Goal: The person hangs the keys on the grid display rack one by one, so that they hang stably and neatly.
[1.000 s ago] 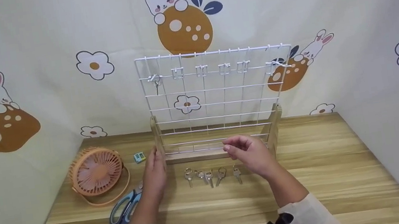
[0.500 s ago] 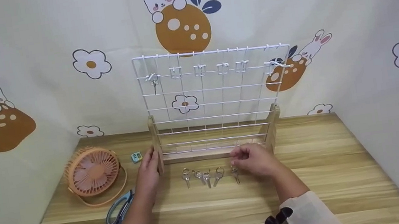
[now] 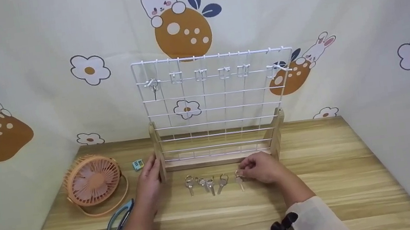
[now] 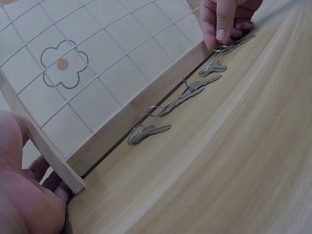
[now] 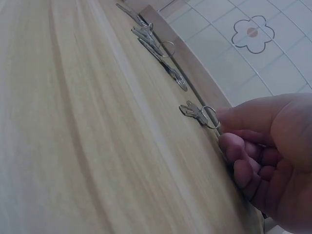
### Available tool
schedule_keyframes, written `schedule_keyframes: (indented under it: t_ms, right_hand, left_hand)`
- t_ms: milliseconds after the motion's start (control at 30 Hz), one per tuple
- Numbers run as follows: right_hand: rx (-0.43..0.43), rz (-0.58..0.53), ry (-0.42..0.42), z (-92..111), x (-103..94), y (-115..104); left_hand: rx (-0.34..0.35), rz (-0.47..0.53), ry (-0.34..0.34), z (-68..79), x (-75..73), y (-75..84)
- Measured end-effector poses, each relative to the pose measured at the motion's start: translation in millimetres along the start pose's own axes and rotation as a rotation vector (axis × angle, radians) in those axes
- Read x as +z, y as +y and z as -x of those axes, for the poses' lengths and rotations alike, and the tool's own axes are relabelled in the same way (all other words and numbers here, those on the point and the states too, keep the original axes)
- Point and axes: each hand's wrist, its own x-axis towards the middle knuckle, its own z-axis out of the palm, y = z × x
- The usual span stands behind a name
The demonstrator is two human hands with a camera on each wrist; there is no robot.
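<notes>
A white wire grid rack [image 3: 222,122] stands upright in a wooden base, and small white hooks line its upper part. One key [image 3: 155,92] hangs from the leftmost hook. My left hand [image 3: 149,183] holds the rack's left wooden post [image 4: 51,153], with thumb and fingers on either side. Before the base lies a row of keys [image 3: 210,186], each with a metal ring. At the row's right end, my right hand [image 3: 262,168] pinches the ring [image 5: 210,117] of the rightmost key [image 5: 192,112]. That key's blade is low, close to the tabletop.
An orange fan [image 3: 94,182] stands left on the wooden table [image 3: 350,175]. Blue-handled scissors [image 3: 118,223] lie partly behind the left forearm. A small teal and yellow item [image 3: 138,165] sits near the left post. Patterned cloth [image 3: 105,32] hangs behind and at both sides.
My right hand has come down from in front of the grid's lower wires to the rightmost key and now pinches its ring. The left hand stays at the post. The head view shifts slightly.
</notes>
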Motion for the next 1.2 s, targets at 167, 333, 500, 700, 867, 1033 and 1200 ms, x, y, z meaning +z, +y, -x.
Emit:
schedule_keyframes:
  t_ms: [167, 333, 500, 700, 867, 1033, 1200]
  right_hand:
    - [-0.023, 0.051, 0.018, 0.3, 2.2, 1.3]
    - [-0.052, 0.069, 0.028, 1.1, 4.2, 2.5]
    - [-0.084, 0.118, 0.013, 1.8, 4.6, 1.6]
    - [-0.077, 0.040, -0.030, 2.8, -1.5, 0.0]
    - [-0.079, -0.105, -0.014, 5.2, -6.0, -11.8]
    - [-0.090, -0.257, 0.035, 11.5, -9.8, -38.4]
    - [-0.118, -0.414, 0.034, 20.1, -11.8, -68.6]
  left_hand:
    - [0.024, 0.084, -0.023, -0.2, 3.0, -1.5]
    - [0.010, 0.069, -0.019, 0.7, 2.8, -1.7]
    - [0.000, 0.044, -0.013, 0.6, 1.5, -3.3]
    - [0.003, 0.046, -0.018, -0.4, 0.8, -4.9]
    - [0.012, 0.096, -0.029, 0.1, 0.2, -2.8]
    - [0.034, 0.123, -0.048, -1.0, 0.5, -1.4]
    - [0.062, 0.152, -0.069, -2.5, 0.6, -1.5]
